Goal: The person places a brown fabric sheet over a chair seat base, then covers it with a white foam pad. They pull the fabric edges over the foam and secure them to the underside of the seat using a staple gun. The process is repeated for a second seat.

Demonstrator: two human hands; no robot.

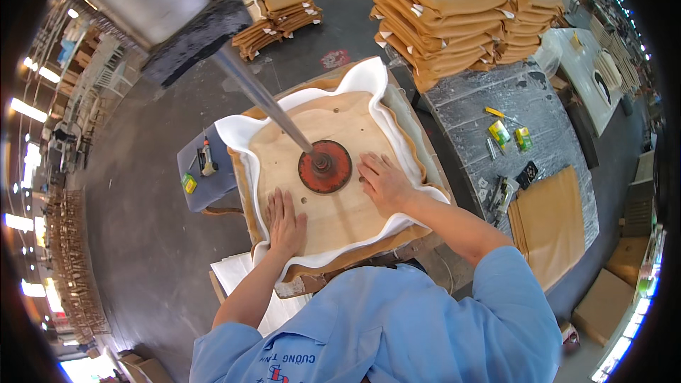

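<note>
In front of me lies a wooden seat board (333, 216) on white foam padding (243, 131), with tan upholstery cover (248, 191) showing around its edge. A round red press plate (339, 158) on a metal rod (259, 92) rests on the board's middle. My left hand (285, 225) lies flat on the near left part of the board, fingers stretched out. Right of the press plate, my right hand (385, 183) lies on the board, its fingers extended and a little bent. Neither hand holds anything. Small holes dot the board.
On the right, a worktable (489, 128) carries stacked tan covers (440, 0), a staple gun (502, 197), small yellow-green boxes (499, 133) and flat tan pieces (550, 220). A side shelf (213, 191) at left holds another tool (207, 159). More covers (284, 7) stand on the floor behind.
</note>
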